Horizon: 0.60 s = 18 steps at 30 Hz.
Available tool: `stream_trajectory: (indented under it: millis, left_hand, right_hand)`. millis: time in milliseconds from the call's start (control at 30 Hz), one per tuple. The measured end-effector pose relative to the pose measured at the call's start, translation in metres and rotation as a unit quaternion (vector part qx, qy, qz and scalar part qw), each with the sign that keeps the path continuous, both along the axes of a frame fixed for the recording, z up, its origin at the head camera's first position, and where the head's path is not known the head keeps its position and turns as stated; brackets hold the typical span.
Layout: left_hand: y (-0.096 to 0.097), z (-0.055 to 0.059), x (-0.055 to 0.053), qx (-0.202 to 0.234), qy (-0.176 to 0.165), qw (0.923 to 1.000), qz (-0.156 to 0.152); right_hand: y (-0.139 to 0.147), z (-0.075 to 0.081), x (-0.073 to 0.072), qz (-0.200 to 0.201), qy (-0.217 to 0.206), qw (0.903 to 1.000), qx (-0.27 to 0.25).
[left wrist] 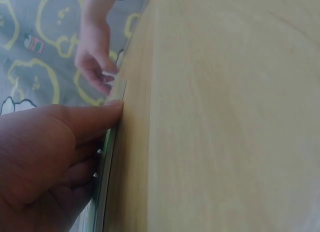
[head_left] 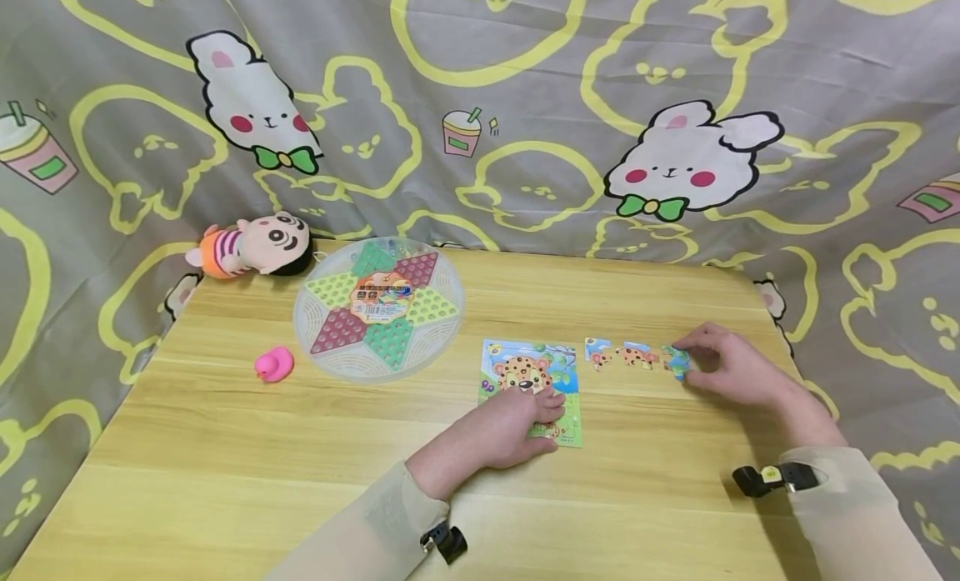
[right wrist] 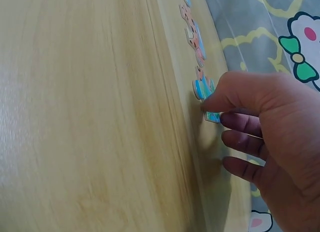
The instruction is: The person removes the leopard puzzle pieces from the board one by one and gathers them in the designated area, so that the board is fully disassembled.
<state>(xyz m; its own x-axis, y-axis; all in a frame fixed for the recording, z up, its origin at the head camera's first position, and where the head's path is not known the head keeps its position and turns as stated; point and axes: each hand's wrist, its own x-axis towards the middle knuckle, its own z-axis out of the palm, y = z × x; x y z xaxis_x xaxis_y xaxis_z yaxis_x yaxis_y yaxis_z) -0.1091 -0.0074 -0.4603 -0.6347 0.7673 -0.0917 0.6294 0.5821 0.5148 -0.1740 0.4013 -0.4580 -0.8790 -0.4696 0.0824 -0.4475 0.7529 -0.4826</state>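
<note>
A leopard-picture jigsaw board (head_left: 564, 373) lies flat on the table in the head view. My left hand (head_left: 513, 427) rests across its lower half, hiding part of the leopard. In the left wrist view the left thumb (left wrist: 97, 118) lies along the board's near edge. To the right of the board, a short row of loose jigsaw pieces (head_left: 637, 353) shows orange spotted and blue parts. At the row's right end my right hand (head_left: 727, 366) pinches a blue-green jigsaw piece (right wrist: 212, 116) between thumb and fingers, low at the tabletop.
Left of the board lies a round Chinese checkers board (head_left: 454, 331) with a star pattern. A pink rubber duck (head_left: 274, 364) sits near it. A plush doll (head_left: 251, 246) lies at the back left. Patterned grey cloth (head_left: 525, 89) hangs behind the wooden table (head_left: 300, 464).
</note>
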Motion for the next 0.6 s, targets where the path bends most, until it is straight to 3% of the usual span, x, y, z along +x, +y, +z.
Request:
stream_trajectory:
  millis: [233, 600]
  left_hand:
    - [0.001, 0.001, 0.002, -0.013, 0.007, 0.9999, -0.004]
    - [0.006, 0.008, 0.008, -0.094, 0.099, 0.9901, -0.033]
  right_hand:
    - [-0.008, 0.011, 0.006, 0.006, 0.0, 1.0, -0.007]
    - [-0.05, 0.041, 0.021, 0.041, 0.03, 0.9985, -0.02]
